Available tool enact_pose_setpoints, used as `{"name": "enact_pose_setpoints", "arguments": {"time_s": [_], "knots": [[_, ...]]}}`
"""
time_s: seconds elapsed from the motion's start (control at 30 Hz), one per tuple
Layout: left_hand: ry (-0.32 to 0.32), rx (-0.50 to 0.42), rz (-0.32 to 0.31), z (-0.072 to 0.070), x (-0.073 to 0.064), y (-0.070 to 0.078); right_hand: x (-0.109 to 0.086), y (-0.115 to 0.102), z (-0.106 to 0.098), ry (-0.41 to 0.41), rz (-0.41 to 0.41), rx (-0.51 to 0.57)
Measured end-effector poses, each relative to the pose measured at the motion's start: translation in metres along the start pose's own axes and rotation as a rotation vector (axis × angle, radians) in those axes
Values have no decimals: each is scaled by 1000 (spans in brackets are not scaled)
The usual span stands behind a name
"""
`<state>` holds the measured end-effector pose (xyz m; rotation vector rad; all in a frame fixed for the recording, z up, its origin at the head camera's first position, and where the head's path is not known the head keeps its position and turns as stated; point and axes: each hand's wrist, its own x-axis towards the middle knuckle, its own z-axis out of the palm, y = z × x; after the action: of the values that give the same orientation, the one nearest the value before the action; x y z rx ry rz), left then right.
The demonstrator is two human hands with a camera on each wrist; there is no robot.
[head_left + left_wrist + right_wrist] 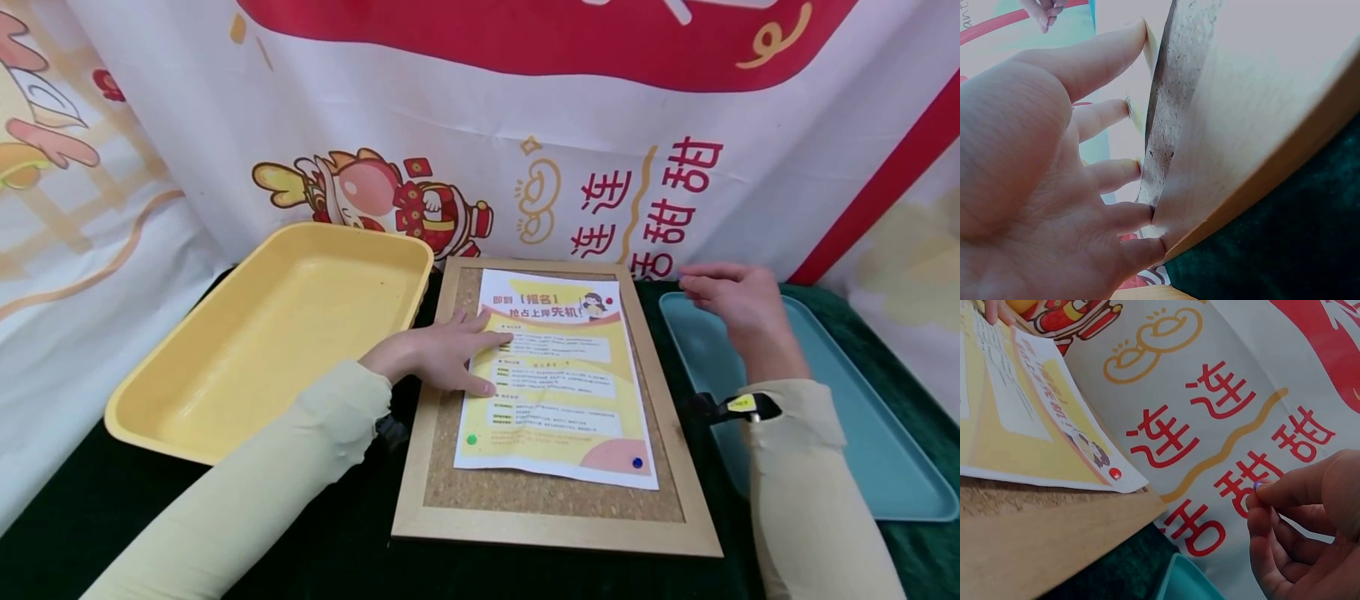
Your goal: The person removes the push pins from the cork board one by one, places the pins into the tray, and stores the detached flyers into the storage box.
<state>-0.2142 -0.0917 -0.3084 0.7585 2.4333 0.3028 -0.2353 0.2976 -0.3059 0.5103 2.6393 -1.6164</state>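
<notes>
A printed yellow-and-white poster [558, 446] lies on a wood-framed cork board [555, 527]. My left hand [446, 354] rests with spread fingers across the board's left side, its fingertips on the poster's left edge. Over the blue-green tray to the right, my right hand [750, 321] is raised. Between its thumb and forefinger it pinches a small purple thumbtack [1259, 485], mostly hidden by the fingertips. A red thumbtack [609, 301] sits in the poster's upper right corner, a green thumbtack [471, 440] at lower left and a blue thumbtack [637, 462] at lower right.
To the left of the board stands a yellow tray [300, 333]. The blue-green tray [855, 417] lies on the right. Dark green cloth [315, 550] covers the table, and a printed white banner [465, 108] hangs right behind the board and trays.
</notes>
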Motion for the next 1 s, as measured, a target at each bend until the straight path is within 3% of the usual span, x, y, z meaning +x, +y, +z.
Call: {"name": "enact_pose_setpoints", "arguments": {"time_s": [0.73, 1.0], "knots": [[4, -3, -7, 0, -5, -3, 24, 40, -11, -29, 180, -52], [6, -9, -15, 0, -7, -4, 30, 49, -6, -13, 165, -84]]}}
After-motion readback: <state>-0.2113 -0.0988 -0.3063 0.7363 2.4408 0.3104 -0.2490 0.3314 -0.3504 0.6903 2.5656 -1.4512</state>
